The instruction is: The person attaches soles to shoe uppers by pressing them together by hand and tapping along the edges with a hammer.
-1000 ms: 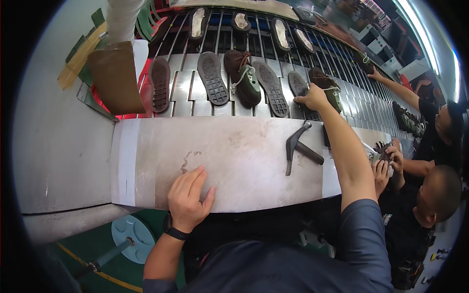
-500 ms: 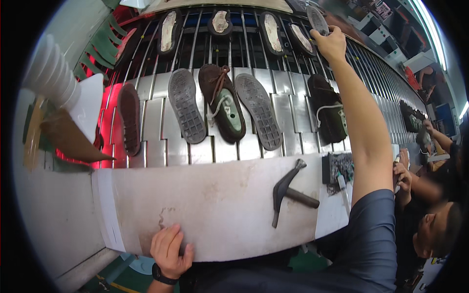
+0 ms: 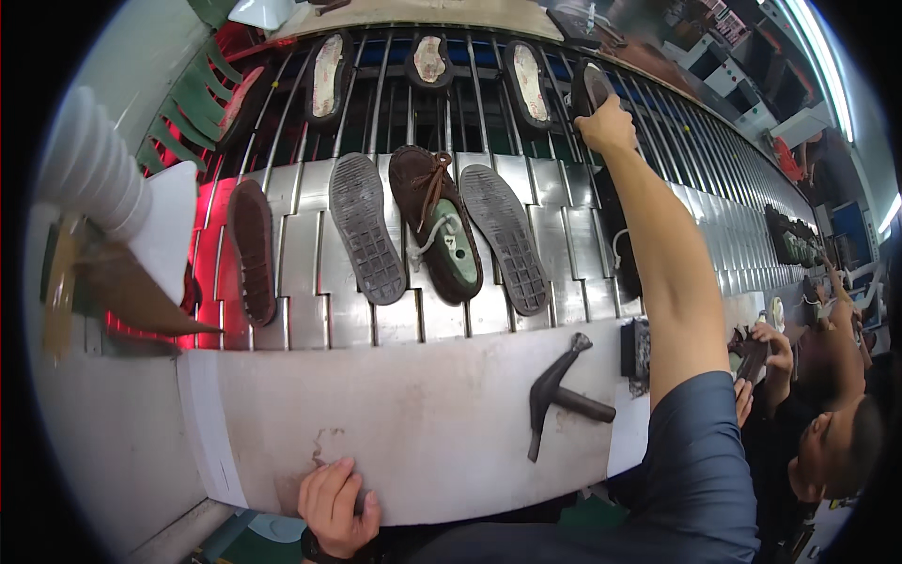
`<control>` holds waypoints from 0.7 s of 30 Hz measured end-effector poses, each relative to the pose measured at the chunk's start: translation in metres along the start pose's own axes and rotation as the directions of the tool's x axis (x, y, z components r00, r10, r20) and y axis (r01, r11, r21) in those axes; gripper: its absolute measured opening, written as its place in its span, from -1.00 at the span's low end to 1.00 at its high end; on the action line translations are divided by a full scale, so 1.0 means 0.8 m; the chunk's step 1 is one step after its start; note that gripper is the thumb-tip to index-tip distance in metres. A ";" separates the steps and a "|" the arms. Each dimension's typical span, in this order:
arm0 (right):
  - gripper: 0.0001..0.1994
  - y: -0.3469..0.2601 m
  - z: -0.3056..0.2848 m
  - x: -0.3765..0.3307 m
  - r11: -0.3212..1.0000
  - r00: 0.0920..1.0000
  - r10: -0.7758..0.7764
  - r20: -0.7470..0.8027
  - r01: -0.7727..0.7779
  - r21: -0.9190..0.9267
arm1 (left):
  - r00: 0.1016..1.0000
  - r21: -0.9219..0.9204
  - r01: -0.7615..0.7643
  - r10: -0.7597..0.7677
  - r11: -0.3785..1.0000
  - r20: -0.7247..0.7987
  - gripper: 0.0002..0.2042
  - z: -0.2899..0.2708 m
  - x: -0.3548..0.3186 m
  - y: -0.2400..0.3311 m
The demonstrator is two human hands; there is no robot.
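- Sole [image 3: 596,85]: dark, over metal rods [image 3: 478,94], in the far row.
- Right hand [image 3: 609,127]: gripping the sole's near end (fingers partly hidden).
- Left hand [image 3: 336,508]: loosely open, resting on the bench [image 3: 395,423].
- Hammer [image 3: 548,390]: lying on the bench.

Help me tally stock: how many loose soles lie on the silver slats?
3: brown sole at left, grey soles flanking the brown-laced shoe; the right arm may hide more.

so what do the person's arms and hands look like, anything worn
The left hand and right hand are ungloved. The right arm has a short, creased, dark blue-grey sleeve and a bare wrist. A black band shows at the left wrist.
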State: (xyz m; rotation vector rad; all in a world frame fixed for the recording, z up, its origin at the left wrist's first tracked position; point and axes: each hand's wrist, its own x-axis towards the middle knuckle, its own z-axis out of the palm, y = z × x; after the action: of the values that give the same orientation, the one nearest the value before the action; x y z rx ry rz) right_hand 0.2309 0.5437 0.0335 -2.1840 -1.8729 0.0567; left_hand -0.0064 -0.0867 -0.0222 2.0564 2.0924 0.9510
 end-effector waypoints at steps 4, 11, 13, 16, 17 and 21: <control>-0.10 -0.015 -0.063 -0.078 0.972 0.992 -0.083 -0.096 0.102 0.211 | 0.995 -0.007 -0.043 0.042 0.999 -0.095 -0.72 -0.006 -0.002 0.002; -0.41 -0.044 -0.122 -0.388 0.222 0.868 -0.367 0.333 -0.265 0.938 | 0.979 -0.150 -0.039 0.007 0.988 -0.205 -0.49 -0.013 -0.027 -0.002; -0.47 -0.014 -0.113 -0.502 0.076 0.732 -0.569 0.375 -0.407 0.910 | 0.908 -0.041 -0.217 0.186 0.975 -0.375 -0.27 -0.021 -0.015 0.013; -0.39 0.028 -0.111 -0.648 0.203 0.412 -0.732 0.543 -0.628 0.751 | 0.871 0.146 -0.357 0.385 0.923 -0.304 -0.35 -0.030 -0.018 0.019; -0.39 0.043 -0.092 -0.682 0.236 0.394 -0.804 0.444 -0.474 0.848 | 0.853 0.223 -0.389 0.441 0.894 -0.279 -0.46 -0.030 -0.021 0.014; -0.44 0.078 -0.070 -0.706 0.251 0.233 -0.850 0.472 -0.610 0.752 | 0.808 0.242 -0.467 0.522 0.850 -0.273 -0.56 -0.033 -0.045 0.013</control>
State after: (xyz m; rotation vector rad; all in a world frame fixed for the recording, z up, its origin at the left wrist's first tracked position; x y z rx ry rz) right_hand 0.2082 -0.0252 -0.0060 -0.6197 -1.4070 2.4400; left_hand -0.0050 -0.1310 -0.0097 2.7926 1.8328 1.3052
